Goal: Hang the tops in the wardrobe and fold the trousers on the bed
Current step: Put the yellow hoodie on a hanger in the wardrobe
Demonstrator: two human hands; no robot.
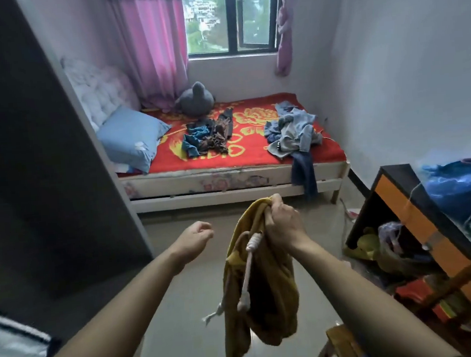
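While the right hand point(281, 225) is closed tight on the bunched top edge of a mustard-yellow garment point(263, 294), the cloth hangs free below it at about 6 o'clock from the fist, above the floor. Pale drawstring cord point(249, 273) with knotted ends dangles down its front. Left hand point(195, 239) at 9 o'clock of the right, well apart from the cloth: fingers loosely curled, holding nothing. Bed point(228, 179) at 12 o'clock, under a red and yellow blanket. On it, two heaps: dark brown and teal clothes point(207, 137) mid-bed; grey-blue clothes point(292, 130) at 3 o'clock of those, one dark blue piece trailing over the bed's edge. Wardrobe side panel point(38, 154) fills the 9 o'clock side.
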